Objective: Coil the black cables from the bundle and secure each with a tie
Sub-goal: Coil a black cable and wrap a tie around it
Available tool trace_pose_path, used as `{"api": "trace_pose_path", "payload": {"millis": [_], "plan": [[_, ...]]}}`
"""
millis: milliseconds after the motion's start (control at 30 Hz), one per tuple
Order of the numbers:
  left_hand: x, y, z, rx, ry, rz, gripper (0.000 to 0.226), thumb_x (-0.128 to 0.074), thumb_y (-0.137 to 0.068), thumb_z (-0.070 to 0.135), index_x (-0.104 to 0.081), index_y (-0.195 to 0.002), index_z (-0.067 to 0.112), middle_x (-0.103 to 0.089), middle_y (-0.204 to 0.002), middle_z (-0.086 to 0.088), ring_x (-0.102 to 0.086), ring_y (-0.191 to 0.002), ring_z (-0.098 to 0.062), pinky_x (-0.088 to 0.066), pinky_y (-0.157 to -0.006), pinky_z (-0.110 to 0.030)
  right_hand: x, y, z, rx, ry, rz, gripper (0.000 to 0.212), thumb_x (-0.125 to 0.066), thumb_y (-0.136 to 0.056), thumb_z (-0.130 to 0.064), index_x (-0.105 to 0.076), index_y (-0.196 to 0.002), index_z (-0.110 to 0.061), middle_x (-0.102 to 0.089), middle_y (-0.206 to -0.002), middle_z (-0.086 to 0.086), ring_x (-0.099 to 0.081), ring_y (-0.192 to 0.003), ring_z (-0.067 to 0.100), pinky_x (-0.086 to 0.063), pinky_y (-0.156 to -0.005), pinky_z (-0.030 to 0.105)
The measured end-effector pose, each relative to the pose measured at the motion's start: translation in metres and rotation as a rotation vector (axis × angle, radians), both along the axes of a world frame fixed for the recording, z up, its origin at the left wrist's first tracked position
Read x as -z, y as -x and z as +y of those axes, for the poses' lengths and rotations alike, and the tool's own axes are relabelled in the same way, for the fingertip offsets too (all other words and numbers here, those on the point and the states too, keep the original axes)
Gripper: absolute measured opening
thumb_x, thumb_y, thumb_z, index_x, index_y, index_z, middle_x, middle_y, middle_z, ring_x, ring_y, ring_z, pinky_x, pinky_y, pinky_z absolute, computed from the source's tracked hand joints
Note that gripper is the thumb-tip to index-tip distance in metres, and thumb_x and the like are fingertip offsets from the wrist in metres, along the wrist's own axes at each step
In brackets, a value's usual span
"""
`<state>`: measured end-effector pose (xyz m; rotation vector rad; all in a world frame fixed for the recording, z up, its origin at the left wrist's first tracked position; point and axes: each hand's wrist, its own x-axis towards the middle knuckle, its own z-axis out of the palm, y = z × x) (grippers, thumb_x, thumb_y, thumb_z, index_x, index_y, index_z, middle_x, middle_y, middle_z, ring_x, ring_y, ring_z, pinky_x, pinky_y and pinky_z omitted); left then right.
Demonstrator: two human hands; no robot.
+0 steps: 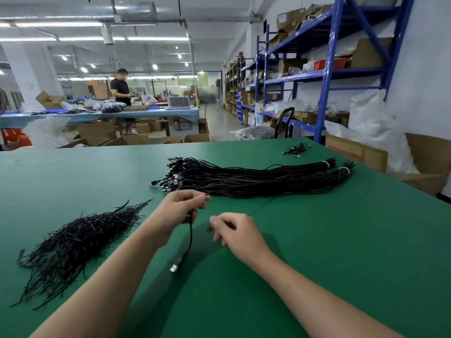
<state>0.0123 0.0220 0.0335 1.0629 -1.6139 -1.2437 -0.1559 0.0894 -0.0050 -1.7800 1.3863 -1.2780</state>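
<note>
Crosswise, bundle (256,178) with plugs (173,170) leftward; single cable (189,236) down from left hand (181,207)

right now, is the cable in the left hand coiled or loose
Loose: the cable trails as one strand from the left hand, plug at its end, no loops.

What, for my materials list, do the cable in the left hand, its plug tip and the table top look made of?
The cable: black flexible jacket, probably plastic or rubber; it hangs limp from the left hand with a faint sheen. The plug tip: bright silvery shine, likely metal. The table top: green matte cover, perhaps a rubber or felt mat; the picture cannot settle which.
</note>
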Motion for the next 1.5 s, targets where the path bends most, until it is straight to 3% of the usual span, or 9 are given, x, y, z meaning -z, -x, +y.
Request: {"api": "trace_pose_path", "payload": {"millis": [133,300,433,533,700,867,1000,1233,1500], "plan": [[-0.028,-0.009,0.009,0.090,-0.056,0.063,0.018,-0.062,-0.099,0.020,-0.075,-0.104,0.008,-0.068,-0.077,0.005,-0.055,-0.057,-0.005,-0.050,-0.058,-0.019,-0.004,0.006,-0.001,0.026,-0.149,-0.241,0.045,-0.044,-0.106,-0.040,-0.075,-0.093,-0.009,-0.075,-0.086,0.014,-0.058,-0.064,0.016,-0.039,-0.055,0.020],[-0.035,0.016,0.042,0.013,-0.065,0.199,0.013,-0.067,-0.094,0.017,-0.076,-0.102,0.011,-0.077,-0.089,-0.003,-0.070,-0.083,-0.011,-0.054,-0.086,-0.022,-0.020,-0.007,0.007,-0.223,-0.183,-0.481,0.063,-0.037,-0.097,-0.057,-0.072,-0.111,-0.006,-0.077,-0.102,0.012,-0.072,-0.092,0.026,-0.051,-0.082,0.034],[-0.037,0.017,0.065,-0.023,-0.002,0.085,0.013,-0.071,-0.094,0.022,-0.080,-0.099,0.014,-0.078,-0.085,-0.006,-0.070,-0.067,-0.003,-0.051,-0.056,-0.010,-0.037,-0.019,0.020,-0.342,-0.226,-0.578,0.051,-0.045,-0.101,-0.048,-0.065,-0.124,-0.007,-0.076,-0.101,0.006,-0.073,-0.098,0.020,-0.056,-0.091,0.032],[-0.040,0.008,0.072,0.039,0.013,0.001,0.017,-0.069,-0.094,0.032,-0.080,-0.101,0.021,-0.079,-0.099,-0.004,-0.070,-0.087,-0.002,-0.051,-0.072,-0.012,-0.047,-0.024,0.033,-0.344,-0.291,-0.716,0.046,-0.039,-0.105,-0.046,-0.067,-0.122,-0.013,-0.062,-0.073,0.006,-0.063,-0.067,0.019,-0.056,-0.069,0.031],[-0.022,0.011,0.092,0.038,-0.054,0.095,0.040,-0.047,-0.104,0.048,-0.078,-0.103,0.021,-0.078,-0.101,0.001,-0.071,-0.103,-0.015,-0.052,-0.096,-0.032,-0.051,-0.024,0.056,-0.314,-0.432,-0.777,0.043,-0.038,-0.105,-0.049,-0.062,-0.091,-0.015,-0.023,-0.062,-0.006,-0.017,-0.052,0.008,-0.018,-0.043,0.020],[0.018,0.001,0.113,0.329,-0.065,-0.009,0.062,-0.031,-0.106,0.057,-0.069,-0.120,0.010,-0.076,-0.112,-0.007,-0.069,-0.098,-0.020,-0.053,-0.087,-0.030,-0.050,-0.009,0.062,-0.307,-0.336,-1.014,0.034,-0.046,-0.103,-0.035,-0.058,-0.085,-0.010,-0.024,-0.060,-0.005,-0.021,-0.048,0.007,-0.020,-0.040,0.019],[0.037,0.002,0.120,0.394,0.108,-0.210,0.024,-0.051,-0.106,0.025,-0.071,-0.113,0.013,-0.074,-0.088,0.003,-0.066,-0.077,-0.011,-0.051,-0.078,-0.023,-0.045,0.002,0.061,-0.247,-0.293,-1.088,0.032,-0.046,-0.105,-0.033,-0.062,-0.092,-0.009,-0.033,-0.062,-0.004,-0.031,-0.051,0.010,-0.031,-0.044,0.021],[0.045,0.001,0.116,0.258,0.216,-0.215,0.016,-0.066,-0.097,0.013,-0.053,-0.092,0.005,-0.076,-0.081,-0.007,-0.065,-0.058,-0.020,-0.051,-0.063,-0.026,-0.029,-0.008,0.067,-0.303,-0.336,-1.096,0.032,-0.045,-0.106,-0.031,-0.062,-0.103,-0.004,-0.055,-0.071,0.004,-0.054,-0.062,0.016,-0.048,-0.064,0.030],[0.043,-0.006,0.117,0.340,0.167,-0.090,0.015,-0.066,-0.097,0.029,-0.064,-0.097,0.014,-0.077,-0.093,-0.009,-0.072,-0.080,-0.021,-0.052,-0.077,-0.031,-0.043,-0.007,0.082,-0.386,-0.294,-0.996,0.026,-0.042,-0.106,-0.025,-0.056,-0.094,-0.007,-0.038,-0.057,-0.003,-0.036,-0.047,0.009,-0.034,-0.044,0.020]]}}
